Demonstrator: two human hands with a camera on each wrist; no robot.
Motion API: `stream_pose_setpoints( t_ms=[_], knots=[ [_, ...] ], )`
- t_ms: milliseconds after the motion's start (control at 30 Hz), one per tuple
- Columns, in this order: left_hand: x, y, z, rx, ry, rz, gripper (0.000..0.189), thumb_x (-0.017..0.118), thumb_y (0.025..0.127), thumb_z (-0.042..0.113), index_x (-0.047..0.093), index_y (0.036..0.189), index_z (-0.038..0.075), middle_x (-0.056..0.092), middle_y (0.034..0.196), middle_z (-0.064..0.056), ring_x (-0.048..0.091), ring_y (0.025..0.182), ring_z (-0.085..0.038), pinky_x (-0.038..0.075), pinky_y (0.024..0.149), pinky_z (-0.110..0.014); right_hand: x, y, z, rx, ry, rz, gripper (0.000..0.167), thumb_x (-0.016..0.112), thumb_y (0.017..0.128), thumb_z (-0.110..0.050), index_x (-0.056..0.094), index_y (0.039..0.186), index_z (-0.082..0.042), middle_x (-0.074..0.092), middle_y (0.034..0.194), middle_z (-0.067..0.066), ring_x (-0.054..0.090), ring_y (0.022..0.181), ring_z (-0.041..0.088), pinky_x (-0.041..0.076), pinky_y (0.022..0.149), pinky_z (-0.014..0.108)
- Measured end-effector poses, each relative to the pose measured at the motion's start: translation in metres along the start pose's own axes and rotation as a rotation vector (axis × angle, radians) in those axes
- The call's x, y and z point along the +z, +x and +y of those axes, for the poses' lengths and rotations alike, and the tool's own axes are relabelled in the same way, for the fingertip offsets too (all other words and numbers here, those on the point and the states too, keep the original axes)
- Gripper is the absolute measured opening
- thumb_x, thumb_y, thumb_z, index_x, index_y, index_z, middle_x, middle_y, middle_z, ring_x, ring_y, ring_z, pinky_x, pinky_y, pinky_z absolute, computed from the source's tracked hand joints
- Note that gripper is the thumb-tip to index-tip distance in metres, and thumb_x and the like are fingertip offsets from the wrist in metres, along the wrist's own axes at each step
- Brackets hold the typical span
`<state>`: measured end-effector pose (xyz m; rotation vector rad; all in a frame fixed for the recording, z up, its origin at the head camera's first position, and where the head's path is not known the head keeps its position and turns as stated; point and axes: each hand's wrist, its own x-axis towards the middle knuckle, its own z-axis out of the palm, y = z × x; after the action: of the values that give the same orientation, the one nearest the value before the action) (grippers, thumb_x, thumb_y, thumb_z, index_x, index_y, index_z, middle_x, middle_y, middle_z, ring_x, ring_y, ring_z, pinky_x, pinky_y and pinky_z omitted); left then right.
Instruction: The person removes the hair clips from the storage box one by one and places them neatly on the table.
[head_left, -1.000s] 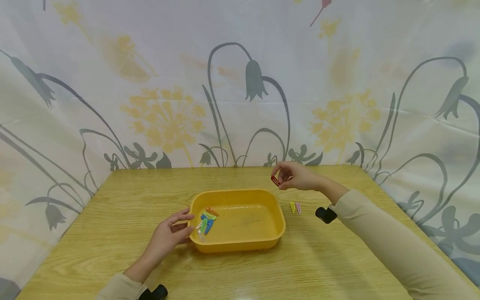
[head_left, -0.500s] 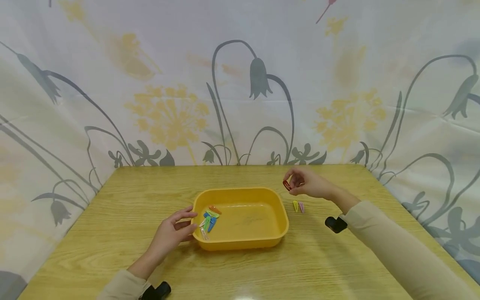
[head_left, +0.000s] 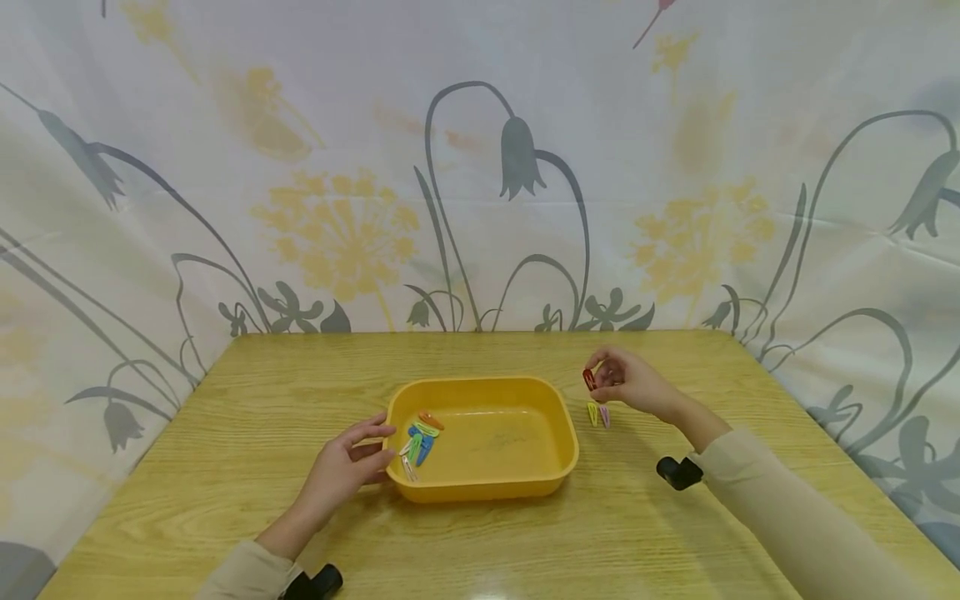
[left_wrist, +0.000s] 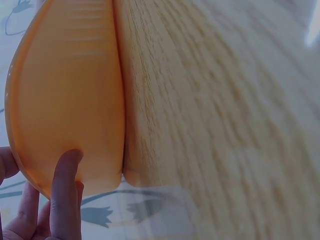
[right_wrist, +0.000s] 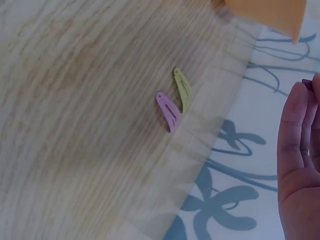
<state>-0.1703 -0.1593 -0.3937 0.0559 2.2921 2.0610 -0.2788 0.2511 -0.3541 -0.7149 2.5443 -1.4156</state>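
My right hand [head_left: 633, 383] pinches a red snap hair clip [head_left: 588, 380] between thumb and fingertips, above the table to the right of the yellow plastic tray [head_left: 487, 493]. Only a dark tip of the clip shows past the fingers in the right wrist view. Just below this hand, a yellow-green hair clip [right_wrist: 182, 89] and a pink hair clip [right_wrist: 168, 111] lie side by side on the wood. My left hand [head_left: 345, 462] grips the tray's left end; in the left wrist view one digit [left_wrist: 65, 192] presses the outer wall while others reach the rim.
Several hair clips in orange, green, blue and pale colours, such as a blue clip [head_left: 424, 450], lie bunched at the tray's left inside. The wooden table [head_left: 600, 533] ends at a flower-patterned cloth [head_left: 465, 208] behind.
My right hand has moved right and slightly down with the red hair clip, from near the tray's back right corner to over the two loose clips. My left hand stays on the tray.
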Motion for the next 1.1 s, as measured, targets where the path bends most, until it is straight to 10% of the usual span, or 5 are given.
stream_pose_setpoints(
  t_ms=[1100],
  knots=[
    [-0.001,0.001,-0.002,0.011,-0.002,0.001,0.034,0.064,0.086,-0.001,0.057,0.118,-0.009,0.039,0.143,-0.013,0.057,0.108,-0.032,0.056,0.073,-0.039,-0.006,-0.027,0.049,0.162,0.180,0.090,0.035,0.063,0.086,0.000,0.041,0.113,0.011,0.055,0.088,0.016,0.063,0.078,0.027,0.055,0.075,0.040]
  ],
)
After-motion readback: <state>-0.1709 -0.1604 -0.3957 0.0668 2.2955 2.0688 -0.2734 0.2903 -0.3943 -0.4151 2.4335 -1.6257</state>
